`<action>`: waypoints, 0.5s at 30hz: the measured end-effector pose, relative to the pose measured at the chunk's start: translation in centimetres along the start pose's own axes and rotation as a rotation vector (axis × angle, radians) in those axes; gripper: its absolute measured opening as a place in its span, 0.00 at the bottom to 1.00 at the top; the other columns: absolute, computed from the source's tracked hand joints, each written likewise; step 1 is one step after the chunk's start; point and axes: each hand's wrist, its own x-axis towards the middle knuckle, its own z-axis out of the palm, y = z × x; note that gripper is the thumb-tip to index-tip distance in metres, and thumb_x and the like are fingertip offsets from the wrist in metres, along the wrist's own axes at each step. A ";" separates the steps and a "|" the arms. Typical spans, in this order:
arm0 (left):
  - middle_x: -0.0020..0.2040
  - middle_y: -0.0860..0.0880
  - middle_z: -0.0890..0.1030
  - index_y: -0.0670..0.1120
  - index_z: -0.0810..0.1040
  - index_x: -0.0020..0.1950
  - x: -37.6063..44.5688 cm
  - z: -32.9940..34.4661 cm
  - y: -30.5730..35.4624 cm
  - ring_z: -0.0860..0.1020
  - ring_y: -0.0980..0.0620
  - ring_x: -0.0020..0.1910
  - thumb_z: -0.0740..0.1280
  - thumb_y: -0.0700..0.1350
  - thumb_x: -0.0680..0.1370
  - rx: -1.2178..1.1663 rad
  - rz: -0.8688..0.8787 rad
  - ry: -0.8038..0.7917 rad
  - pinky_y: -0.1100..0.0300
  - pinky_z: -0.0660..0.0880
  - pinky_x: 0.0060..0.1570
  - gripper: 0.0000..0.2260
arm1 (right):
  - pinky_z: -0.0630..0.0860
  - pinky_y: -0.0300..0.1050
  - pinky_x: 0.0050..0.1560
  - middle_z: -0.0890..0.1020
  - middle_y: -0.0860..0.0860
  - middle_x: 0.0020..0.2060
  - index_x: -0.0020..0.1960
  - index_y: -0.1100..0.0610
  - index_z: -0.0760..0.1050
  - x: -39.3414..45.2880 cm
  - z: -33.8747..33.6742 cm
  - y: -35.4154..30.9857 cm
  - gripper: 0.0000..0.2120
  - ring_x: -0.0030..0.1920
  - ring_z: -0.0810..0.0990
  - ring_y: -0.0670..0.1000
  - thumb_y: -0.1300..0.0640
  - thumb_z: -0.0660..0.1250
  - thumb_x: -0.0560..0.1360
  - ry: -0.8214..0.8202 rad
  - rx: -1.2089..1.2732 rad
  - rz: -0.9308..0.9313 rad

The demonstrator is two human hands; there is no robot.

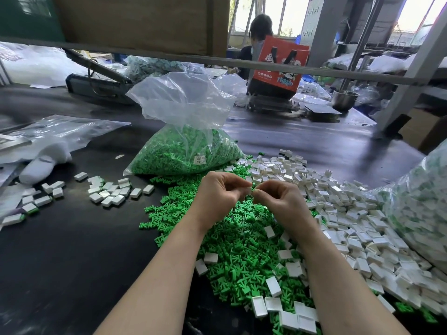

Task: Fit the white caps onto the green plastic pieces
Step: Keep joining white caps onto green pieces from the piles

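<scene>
Leftmost, a small batch of finished pieces [113, 191], white caps already seated on green inserts, is laid out on the black tabletop [72, 250], beside a white glove [44, 163] and a flat clear bag [65, 131]; by this count little is judged done. Further right, an opened plastic sack of green pieces [183, 151] is stood behind a spilled heap of loose green pieces [232, 257]; above that heap the left hand [219, 194] is curled and pinches a white cap [248, 190], while the right hand [278, 201] is curled against it, fingertip to fingertip, a sliver of green being glimpsed between them; exactly what the right hand pinches cannot be told, though a green piece is presumed. To the right a large pile of loose white caps [350, 213] is spread, and a bulging bag of mixed parts [420, 213] is set at the edge; most of the work is judged to remain. Beyond, a red carton [280, 66], a steel bowl [344, 99] and another seated worker [258, 32] are seen before bright workshop windows.
</scene>
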 end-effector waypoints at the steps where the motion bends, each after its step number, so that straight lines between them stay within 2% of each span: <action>1: 0.36 0.49 0.85 0.50 0.85 0.43 0.0 0.0 0.0 0.83 0.53 0.37 0.73 0.34 0.73 -0.012 -0.001 -0.001 0.61 0.81 0.42 0.10 | 0.78 0.44 0.42 0.83 0.52 0.35 0.42 0.56 0.81 0.0 0.1 0.0 0.05 0.35 0.80 0.47 0.62 0.69 0.77 -0.012 -0.037 -0.008; 4: 0.37 0.49 0.85 0.48 0.85 0.44 0.1 0.0 -0.2 0.83 0.55 0.37 0.73 0.35 0.73 -0.048 -0.023 -0.001 0.63 0.80 0.42 0.08 | 0.73 0.49 0.37 0.81 0.50 0.32 0.41 0.55 0.80 0.1 0.5 0.1 0.09 0.33 0.76 0.51 0.59 0.66 0.79 -0.059 -0.121 -0.003; 11: 0.39 0.47 0.85 0.46 0.83 0.46 0.3 0.1 -0.3 0.82 0.54 0.37 0.72 0.37 0.75 -0.137 -0.091 -0.013 0.62 0.80 0.43 0.05 | 0.66 0.47 0.38 0.74 0.51 0.31 0.40 0.59 0.75 0.3 0.8 0.4 0.14 0.34 0.70 0.50 0.60 0.59 0.82 -0.097 0.002 0.026; 15: 0.38 0.48 0.82 0.45 0.75 0.47 0.4 0.0 -0.2 0.78 0.54 0.35 0.68 0.44 0.79 -0.011 -0.163 -0.093 0.62 0.75 0.38 0.04 | 0.65 0.41 0.36 0.71 0.48 0.29 0.38 0.59 0.73 0.5 0.7 0.5 0.14 0.31 0.68 0.47 0.63 0.59 0.82 -0.095 0.093 0.002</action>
